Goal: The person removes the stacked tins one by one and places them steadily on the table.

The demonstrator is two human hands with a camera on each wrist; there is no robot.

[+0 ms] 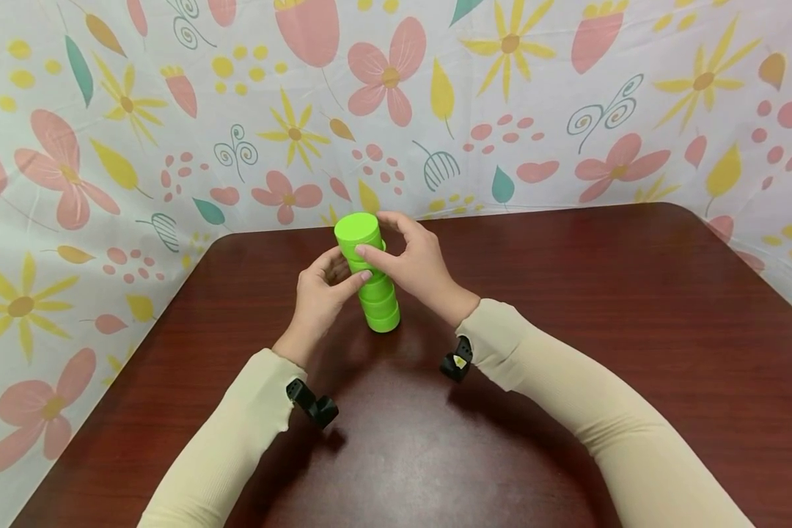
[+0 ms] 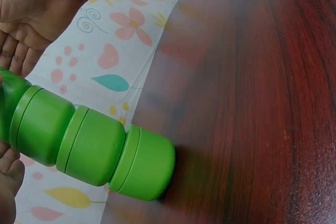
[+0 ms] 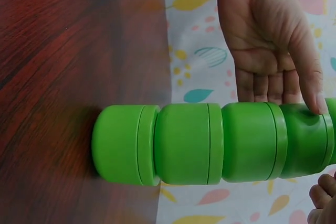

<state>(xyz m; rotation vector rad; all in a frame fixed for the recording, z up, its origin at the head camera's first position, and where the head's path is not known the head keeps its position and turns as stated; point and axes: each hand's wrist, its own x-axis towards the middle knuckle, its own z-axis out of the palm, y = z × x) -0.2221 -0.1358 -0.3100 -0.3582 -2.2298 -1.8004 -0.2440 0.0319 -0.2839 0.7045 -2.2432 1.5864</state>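
Several squat green jars, each with a seam line near its upper end, stand in one upright column on the table. The lowest jar (image 1: 383, 320) rests on the wood. My right hand (image 1: 422, 260) grips the top jar (image 1: 357, 230), thumb in front and fingers round its far side. Lower down, my left hand (image 1: 318, 290) holds the jar beneath it, its thumb on the near side. In the right wrist view the left hand (image 3: 265, 40) shows its thumb pressed on that jar (image 3: 302, 142), with the other fingers passing behind.
The dark red-brown wooden table (image 1: 600, 315) spreads round the column, with its far edge close behind. A white cloth (image 1: 462, 88) printed with flowers hangs beyond. Black straps with small cameras sit at both wrists, over cream sleeves (image 1: 224, 433).
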